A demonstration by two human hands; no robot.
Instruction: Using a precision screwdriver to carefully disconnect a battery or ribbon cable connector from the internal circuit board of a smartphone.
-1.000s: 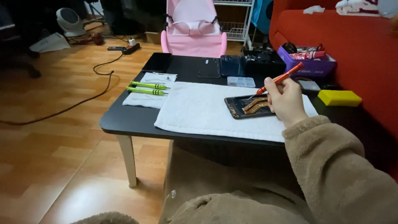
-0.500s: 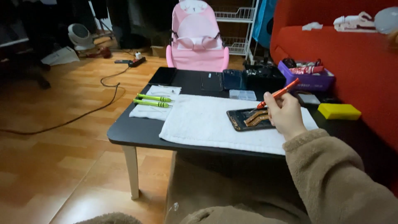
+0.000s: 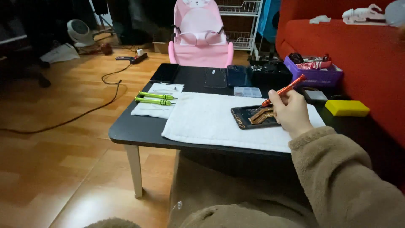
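right hand (image 3: pixel 291 112) grips red screwdriver (image 3: pixel 283 90) | tip over opened phone (image 3: pixel 253 116) | left hand unseen

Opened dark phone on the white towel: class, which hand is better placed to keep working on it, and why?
Right. The right hand holds the orange screwdriver, tip at the opened dark phone; the left hand is out of view.

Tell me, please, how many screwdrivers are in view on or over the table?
3: two green screwdrivers lie side by side on the white sheet at the table's left; one orange screwdriver is held in the right hand over the opened phone.
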